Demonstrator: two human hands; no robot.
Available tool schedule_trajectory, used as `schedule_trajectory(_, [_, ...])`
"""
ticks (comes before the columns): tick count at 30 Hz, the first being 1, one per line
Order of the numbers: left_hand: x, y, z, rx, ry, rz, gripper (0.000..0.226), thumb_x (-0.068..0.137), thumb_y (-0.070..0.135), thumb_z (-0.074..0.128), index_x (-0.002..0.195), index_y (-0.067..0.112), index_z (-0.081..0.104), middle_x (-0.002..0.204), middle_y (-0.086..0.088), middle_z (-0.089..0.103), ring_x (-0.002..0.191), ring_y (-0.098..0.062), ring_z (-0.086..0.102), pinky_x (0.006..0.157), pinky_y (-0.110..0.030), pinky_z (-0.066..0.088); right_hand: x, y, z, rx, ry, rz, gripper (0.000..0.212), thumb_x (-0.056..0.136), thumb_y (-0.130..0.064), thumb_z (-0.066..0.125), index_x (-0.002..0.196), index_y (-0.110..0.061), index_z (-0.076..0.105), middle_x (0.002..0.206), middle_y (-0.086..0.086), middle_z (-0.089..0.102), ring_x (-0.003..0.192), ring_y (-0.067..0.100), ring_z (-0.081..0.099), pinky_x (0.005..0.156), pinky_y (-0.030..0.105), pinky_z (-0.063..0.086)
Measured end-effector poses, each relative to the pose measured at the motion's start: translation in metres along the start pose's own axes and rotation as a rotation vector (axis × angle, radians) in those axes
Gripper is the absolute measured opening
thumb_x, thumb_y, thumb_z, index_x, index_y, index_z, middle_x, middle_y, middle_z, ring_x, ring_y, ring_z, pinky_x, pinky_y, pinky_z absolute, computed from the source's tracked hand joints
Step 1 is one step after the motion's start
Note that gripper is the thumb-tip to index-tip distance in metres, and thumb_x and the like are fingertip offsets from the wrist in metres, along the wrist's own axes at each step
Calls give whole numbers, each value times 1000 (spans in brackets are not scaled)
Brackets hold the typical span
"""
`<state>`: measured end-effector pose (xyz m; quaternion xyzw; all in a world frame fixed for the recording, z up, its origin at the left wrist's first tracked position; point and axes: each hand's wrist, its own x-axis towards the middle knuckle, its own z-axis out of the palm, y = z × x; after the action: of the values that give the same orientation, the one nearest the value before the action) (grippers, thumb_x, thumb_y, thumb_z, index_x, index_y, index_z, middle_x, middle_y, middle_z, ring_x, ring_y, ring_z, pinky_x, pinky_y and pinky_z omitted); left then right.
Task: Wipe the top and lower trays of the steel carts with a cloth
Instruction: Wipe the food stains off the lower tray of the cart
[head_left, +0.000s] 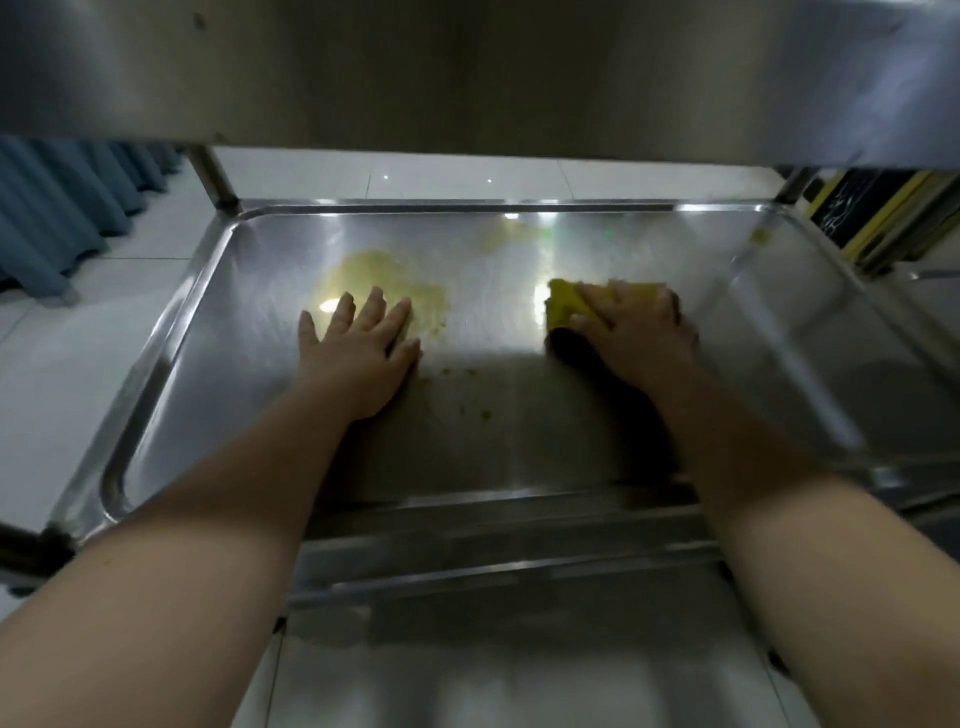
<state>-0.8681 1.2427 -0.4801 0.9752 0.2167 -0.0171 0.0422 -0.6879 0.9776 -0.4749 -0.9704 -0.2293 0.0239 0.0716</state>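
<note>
While the left hand (358, 353) lies flat on the lower tray (249, 364) with its fingers straight and spread wide, holding nothing, the right hand (636, 332) presses a yellow cloth (563, 304) down onto the steel. The right hand lies palm down over the cloth, fingers laid across its top. The picture is blurred there, so nothing finer of the fingers can be told. The cloth sits toward 2 o'clock from the tray's middle, and its yellow edge shows past the fingers on the 9 o'clock side.

The left hand is toward 10 o'clock from the middle, well apart from the cloth. Its fingertips touch the near edge of a pale yellow smear (384, 278) that spreads off toward 12 o'clock. A fainter smear (506, 236) lies close to the tray's far rim at 12 o'clock, and a small yellow spot (759, 236) sits in the far corner at 2 o'clock. A few dark specks (470, 372) dot the steel between the two wrists.

Both bare forearms reach in over the tray's near rim at 6 o'clock. The upper tray (467, 67) of the cart hangs overhead across the top of the view, carried by a steel leg (215, 179) at 10 o'clock and another leg (795, 184) at 2 o'clock. White tiled floor (67, 364) shows around the cart, with a blue curtain (62, 218) at 9 o'clock and a yellow and black object (872, 218) at 2 o'clock.
</note>
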Motion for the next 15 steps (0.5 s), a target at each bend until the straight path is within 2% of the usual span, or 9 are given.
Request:
schedule_trajectory(2, [3, 4, 1, -11, 17, 2, 59, 101, 59, 16, 156, 44, 3, 166, 9, -4, 153, -22, -5, 118, -59, -4, 16, 48, -3, 39, 48, 211, 89, 74, -91, 2, 149, -49, 20, 158, 1, 28, 143, 39, 24, 112, 66, 16])
schedule_trajectory(3, [4, 5, 1, -15, 16, 0, 59, 101, 58, 16, 156, 43, 3, 166, 9, -4, 153, -22, -5, 117, -59, -5, 22, 50, 0, 73, 54, 268, 95, 70, -92, -2, 150, -45, 22, 156, 5, 31, 141, 40, 27, 110, 68, 18])
schedule_trajectory(5, [6, 5, 0, -16, 0, -5, 58, 101, 57, 16, 156, 43, 2, 166, 9, -5, 153, -21, -7, 117, -59, -6, 23, 4, 10, 75, 40, 283, 80, 78, -78, 14, 149, -44, 23, 154, 7, 30, 141, 40, 26, 109, 70, 17])
schedule_trajectory(8, [6, 1, 2, -20, -1, -9, 57, 102, 56, 15, 156, 44, 1, 166, 8, -6, 153, -21, -7, 117, -59, -6, -11, -102, 24, 56, -42, 17, 63, 91, -70, 28, 149, -52, 17, 162, -4, 15, 147, 43, 4, 110, 72, 3])
schedule_trajectory(10, [6, -3, 4, -22, 7, -3, 55, 103, 55, 15, 156, 45, 1, 166, 8, -5, 153, -21, -7, 117, -60, -6, -43, -128, 23, 26, -64, -198, 58, 95, -68, 28, 149, -55, 14, 164, -11, 9, 148, 41, -6, 112, 68, -2])
schedule_trajectory(12, [5, -5, 4, -25, 1, 3, 55, 103, 53, 16, 156, 44, 3, 166, 7, -4, 153, -22, -6, 117, -60, -5, -59, -100, 12, 22, -84, -251, 57, 96, -68, 29, 149, -57, 12, 164, -14, 7, 149, 35, -9, 115, 64, -1])
schedule_trajectory(14, [4, -2, 5, -23, 8, 7, 55, 103, 53, 16, 156, 43, 3, 166, 7, -4, 153, -22, -5, 117, -60, -4, -63, -42, 5, 15, -79, -112, 57, 95, -68, 31, 149, -57, 14, 164, -15, 8, 149, 34, -8, 116, 63, 3])
schedule_trajectory(15, [3, 0, 5, -21, 11, 6, 56, 103, 54, 15, 156, 43, 3, 166, 6, -4, 153, -23, -5, 117, -60, -4, -59, -11, 1, 35, -87, 22, 58, 95, -68, 31, 149, -57, 13, 164, -15, 7, 149, 35, -7, 116, 64, 5])
